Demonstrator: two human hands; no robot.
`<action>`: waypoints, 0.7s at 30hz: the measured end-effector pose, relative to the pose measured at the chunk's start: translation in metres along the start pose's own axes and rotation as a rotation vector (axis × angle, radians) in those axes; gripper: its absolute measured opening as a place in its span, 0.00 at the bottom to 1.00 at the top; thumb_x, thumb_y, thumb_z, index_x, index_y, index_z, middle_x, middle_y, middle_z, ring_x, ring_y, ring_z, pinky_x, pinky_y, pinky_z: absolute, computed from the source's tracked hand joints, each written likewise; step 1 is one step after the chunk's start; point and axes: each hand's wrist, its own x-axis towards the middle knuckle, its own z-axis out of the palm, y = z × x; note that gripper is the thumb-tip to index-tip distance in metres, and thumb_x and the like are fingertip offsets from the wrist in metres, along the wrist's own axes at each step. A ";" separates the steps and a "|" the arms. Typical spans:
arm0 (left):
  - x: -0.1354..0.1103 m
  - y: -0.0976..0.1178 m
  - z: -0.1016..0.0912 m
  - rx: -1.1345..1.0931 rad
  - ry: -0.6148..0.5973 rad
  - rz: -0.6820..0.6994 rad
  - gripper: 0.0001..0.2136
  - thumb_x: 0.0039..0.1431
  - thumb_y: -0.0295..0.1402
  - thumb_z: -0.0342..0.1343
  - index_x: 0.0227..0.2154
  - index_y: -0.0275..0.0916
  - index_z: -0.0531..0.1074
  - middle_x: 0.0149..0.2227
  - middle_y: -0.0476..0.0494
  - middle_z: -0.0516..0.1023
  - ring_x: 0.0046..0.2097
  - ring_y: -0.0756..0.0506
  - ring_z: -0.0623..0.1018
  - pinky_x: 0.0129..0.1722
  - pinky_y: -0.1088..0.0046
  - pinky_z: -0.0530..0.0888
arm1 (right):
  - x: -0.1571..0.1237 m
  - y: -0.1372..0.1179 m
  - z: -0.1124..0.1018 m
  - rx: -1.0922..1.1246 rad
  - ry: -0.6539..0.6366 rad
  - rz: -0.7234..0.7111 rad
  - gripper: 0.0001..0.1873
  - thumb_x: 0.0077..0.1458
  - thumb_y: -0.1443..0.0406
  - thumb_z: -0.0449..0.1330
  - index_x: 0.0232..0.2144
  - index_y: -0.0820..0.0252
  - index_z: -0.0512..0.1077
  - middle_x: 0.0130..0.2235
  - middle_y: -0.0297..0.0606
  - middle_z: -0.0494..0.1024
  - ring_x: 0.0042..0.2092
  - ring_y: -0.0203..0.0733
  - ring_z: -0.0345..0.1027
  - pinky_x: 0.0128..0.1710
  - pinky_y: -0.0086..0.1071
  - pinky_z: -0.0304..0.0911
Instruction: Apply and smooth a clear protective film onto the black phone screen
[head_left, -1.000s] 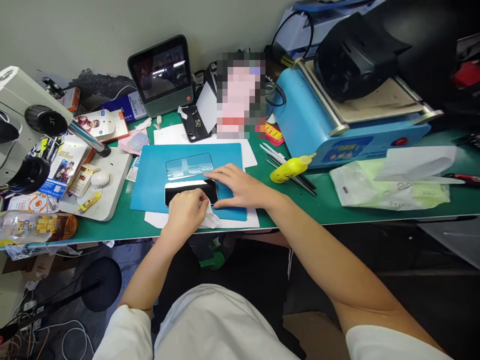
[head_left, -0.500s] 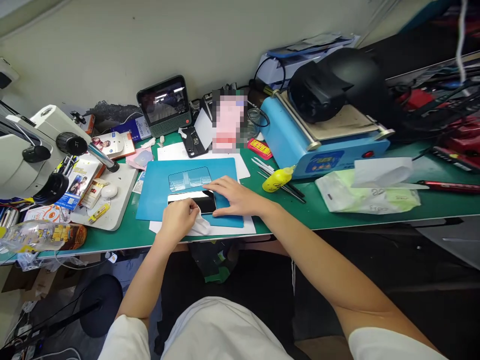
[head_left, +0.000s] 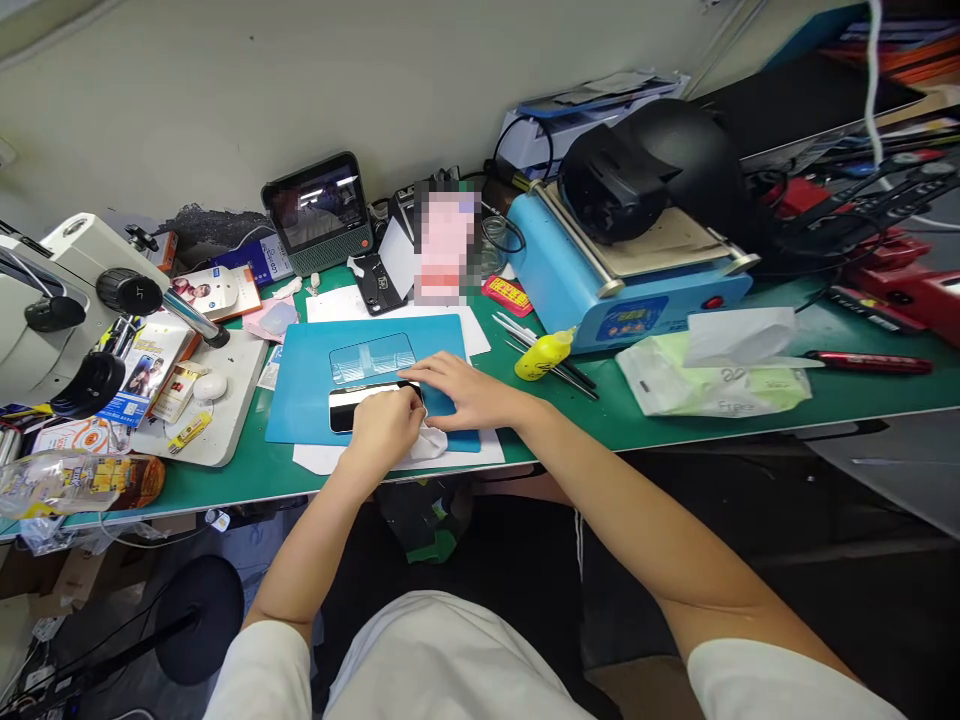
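A dark-screened phone (head_left: 342,411) lies flat on a blue mat (head_left: 296,400), its glass reflecting a bright band. My left hand (head_left: 386,425) is closed on a crumpled white wipe (head_left: 430,443) over the right half of the screen, and it covers part of the phone. At the phone's right end rests my right hand (head_left: 466,392), fingers stretched out and apart; whether its fingertips touch the phone's edge I cannot tell. Just behind the phone, a clear screen protector (head_left: 373,358) with a dark outline lies on the mat.
A microscope (head_left: 97,290) stands on the left, near a drink bottle (head_left: 82,482) at the table edge. To the right are a yellow squeeze bottle (head_left: 545,354), tweezers, a blue machine (head_left: 555,270) and a pack of wipes (head_left: 712,375). A smart display (head_left: 315,213) stands behind.
My left hand has slid right along the phone with the white wipe, uncovering the phone's left end. My right hand stays at the right end. The whole view has shifted slightly.
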 end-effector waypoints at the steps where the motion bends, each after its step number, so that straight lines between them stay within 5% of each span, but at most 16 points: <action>1: -0.001 -0.001 -0.001 0.002 -0.004 0.002 0.10 0.74 0.31 0.56 0.44 0.42 0.84 0.41 0.42 0.89 0.47 0.37 0.88 0.44 0.66 0.76 | 0.000 0.000 0.000 0.001 0.001 -0.001 0.42 0.62 0.52 0.66 0.74 0.56 0.68 0.66 0.55 0.75 0.65 0.65 0.66 0.65 0.67 0.66; 6: 0.000 -0.004 -0.005 0.024 -0.009 -0.011 0.11 0.73 0.31 0.56 0.42 0.42 0.85 0.41 0.41 0.89 0.47 0.37 0.88 0.44 0.66 0.76 | 0.000 0.002 0.001 0.018 0.013 -0.023 0.43 0.62 0.49 0.67 0.76 0.50 0.66 0.66 0.53 0.75 0.65 0.66 0.66 0.64 0.68 0.67; 12: 0.027 0.004 -0.004 0.055 0.024 0.000 0.13 0.75 0.31 0.53 0.46 0.40 0.84 0.45 0.37 0.89 0.49 0.35 0.87 0.46 0.64 0.76 | 0.000 0.006 0.003 0.001 0.026 -0.028 0.46 0.57 0.58 0.68 0.75 0.55 0.63 0.63 0.54 0.77 0.61 0.66 0.68 0.63 0.66 0.69; 16: 0.038 0.002 -0.007 0.075 0.051 -0.014 0.13 0.77 0.32 0.52 0.51 0.39 0.82 0.48 0.35 0.89 0.51 0.33 0.87 0.46 0.63 0.76 | -0.002 0.006 0.004 -0.001 0.042 0.009 0.53 0.59 0.52 0.68 0.79 0.59 0.55 0.64 0.57 0.75 0.63 0.67 0.68 0.62 0.66 0.70; 21: 0.038 -0.007 -0.013 0.082 0.078 -0.063 0.13 0.76 0.31 0.52 0.48 0.39 0.83 0.47 0.34 0.88 0.51 0.33 0.86 0.46 0.63 0.75 | -0.003 0.004 0.004 0.013 0.047 0.008 0.55 0.62 0.48 0.68 0.82 0.53 0.50 0.64 0.53 0.76 0.64 0.66 0.68 0.65 0.67 0.68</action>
